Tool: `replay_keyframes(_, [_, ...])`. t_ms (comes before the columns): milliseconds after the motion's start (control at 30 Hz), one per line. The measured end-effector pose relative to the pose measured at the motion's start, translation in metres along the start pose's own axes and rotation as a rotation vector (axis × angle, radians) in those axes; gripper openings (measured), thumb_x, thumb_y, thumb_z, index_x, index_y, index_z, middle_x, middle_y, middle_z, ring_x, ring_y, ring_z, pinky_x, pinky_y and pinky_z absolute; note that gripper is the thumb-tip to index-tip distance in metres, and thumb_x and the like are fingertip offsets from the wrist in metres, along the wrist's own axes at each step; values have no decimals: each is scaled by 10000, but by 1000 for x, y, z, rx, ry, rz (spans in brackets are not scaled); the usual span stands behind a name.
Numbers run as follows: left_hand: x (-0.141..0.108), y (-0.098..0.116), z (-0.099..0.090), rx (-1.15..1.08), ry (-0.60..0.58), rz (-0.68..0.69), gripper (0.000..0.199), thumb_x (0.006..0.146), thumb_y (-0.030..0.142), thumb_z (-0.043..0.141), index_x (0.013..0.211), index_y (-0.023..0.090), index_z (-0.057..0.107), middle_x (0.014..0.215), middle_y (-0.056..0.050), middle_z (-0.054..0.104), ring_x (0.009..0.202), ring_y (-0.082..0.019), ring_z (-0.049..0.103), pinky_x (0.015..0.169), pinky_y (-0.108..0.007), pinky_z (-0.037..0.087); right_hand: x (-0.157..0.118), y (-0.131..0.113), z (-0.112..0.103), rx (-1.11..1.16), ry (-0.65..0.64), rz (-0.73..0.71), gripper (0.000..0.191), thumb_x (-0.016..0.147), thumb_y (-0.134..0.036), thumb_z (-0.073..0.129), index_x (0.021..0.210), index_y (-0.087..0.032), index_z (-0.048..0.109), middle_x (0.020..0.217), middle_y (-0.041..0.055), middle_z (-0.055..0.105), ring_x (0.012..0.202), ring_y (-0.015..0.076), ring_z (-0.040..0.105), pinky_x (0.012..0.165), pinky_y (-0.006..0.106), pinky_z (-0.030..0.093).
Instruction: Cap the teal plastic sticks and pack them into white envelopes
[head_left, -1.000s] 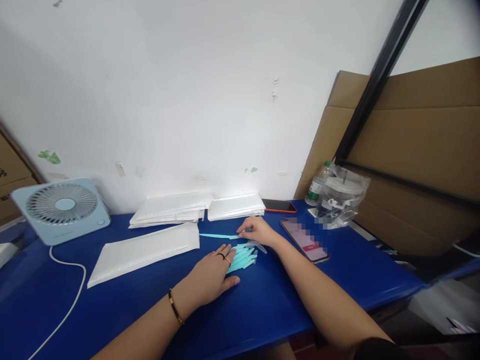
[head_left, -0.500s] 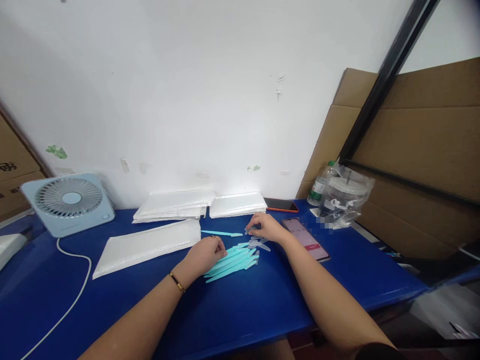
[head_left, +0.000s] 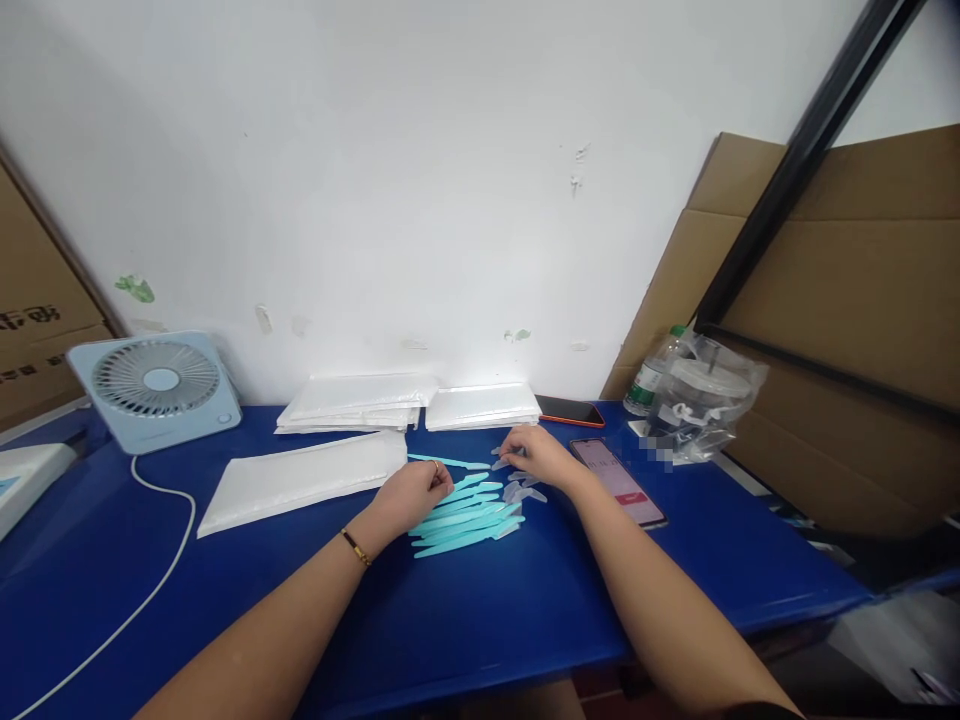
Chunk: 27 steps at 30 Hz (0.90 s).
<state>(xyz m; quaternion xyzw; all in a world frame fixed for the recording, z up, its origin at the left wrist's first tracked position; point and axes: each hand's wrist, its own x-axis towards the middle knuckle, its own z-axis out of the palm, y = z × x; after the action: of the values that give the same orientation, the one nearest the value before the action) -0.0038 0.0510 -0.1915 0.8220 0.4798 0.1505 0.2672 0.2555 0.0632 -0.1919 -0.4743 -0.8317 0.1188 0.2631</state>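
My left hand (head_left: 411, 495) is closed at the handle end of a turquoise eyebrow razor (head_left: 474, 479), at the upper left of a loose pile of such razors (head_left: 465, 523). A single razor (head_left: 450, 461) lies apart, behind the pile. My right hand (head_left: 536, 456) pinches a small translucent plastic cap (head_left: 499, 463); its far fingers are partly hidden. More clear caps (head_left: 523, 493) lie scattered just below that hand, by the right end of the pile.
White padded envelopes (head_left: 307, 482) lie at left, with stacks (head_left: 356, 400) behind. A light blue fan (head_left: 157, 390) stands far left, its white cable trailing forward. At right are a lit phone (head_left: 619, 483), another phone (head_left: 571, 411), a bottle (head_left: 645, 385) and a bagged cup (head_left: 701, 405).
My left hand has drawn back slightly from the pile, and the razors there lie more spread out. The right hand stays by the caps. The whole view has shifted a little.
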Motion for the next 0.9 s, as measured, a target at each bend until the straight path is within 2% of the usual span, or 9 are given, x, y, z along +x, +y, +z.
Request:
replay_keyframes(133, [5, -9, 1, -85, 25, -8, 242, 797, 408, 434, 762, 202, 555, 645, 9, 565, 592, -137, 514, 524, -234, 346, -4, -1, -6, 336, 35, 193, 240, 800, -346, 557, 916, -157, 649, 718, 31, 649, 525, 102, 561, 529, 226, 443])
replay_keyframes(233, [5, -8, -1, -273, 8, 4, 248, 827, 419, 387, 819, 196, 495, 719, 2, 585, 629, -129, 548, 569, -228, 397, -4, -5, -5, 506, 45, 290, 321, 723, -411, 639, 870, -125, 648, 637, 24, 635, 413, 75, 507, 430, 200, 405])
replay_keyframes(300, [3, -5, -4, -348, -9, 4, 254, 845, 422, 351, 849, 195, 465, 743, 5, 583, 603, -114, 531, 573, -227, 407, -3, -7, -2, 548, 66, 305, 321, 681, -414, 679, 801, -117, 661, 606, 28, 635, 440, 85, 531, 449, 202, 422])
replay_keyframes(400, [0, 1, -10, -296, 24, 9, 298, 848, 454, 340, 845, 192, 482, 706, 24, 546, 588, -108, 472, 569, -226, 389, -2, -11, 0, 612, 78, 285, 331, 683, -392, 682, 866, -116, 678, 657, 48, 665, 566, 129, 612, 564, 248, 491])
replay_keyframes(533, [-2, 4, -15, -168, 32, 63, 404, 835, 524, 357, 837, 188, 581, 720, 13, 556, 654, -130, 481, 605, -237, 381, -2, -15, 2, 557, 166, 201, 333, 712, -367, 662, 960, -146, 671, 796, 69, 689, 756, 187, 655, 699, 328, 528])
replay_keyframes(633, [-3, 5, -17, -127, -3, 92, 456, 867, 503, 307, 873, 210, 656, 839, -16, 620, 752, -155, 537, 671, -250, 392, -3, -21, 4, 517, 240, 119, 330, 727, -335, 653, 1018, -181, 640, 903, 63, 683, 853, 193, 648, 766, 345, 524])
replay_keyframes(733, [-3, 5, -17, -91, -10, 121, 436, 881, 465, 307, 890, 236, 678, 939, -14, 644, 841, -169, 563, 723, -249, 396, -4, -30, 6, 484, 209, 102, 347, 747, -324, 632, 1068, -193, 610, 913, 58, 678, 830, 181, 646, 712, 310, 527])
replay_keyframes(900, [-3, 3, -15, 12, 6, 137, 399, 884, 434, 332, 879, 251, 687, 948, 0, 661, 878, -169, 577, 743, -236, 403, -4, -39, 5, 411, 152, 96, 329, 747, -306, 629, 1054, -190, 613, 871, 46, 688, 758, 157, 630, 651, 268, 496])
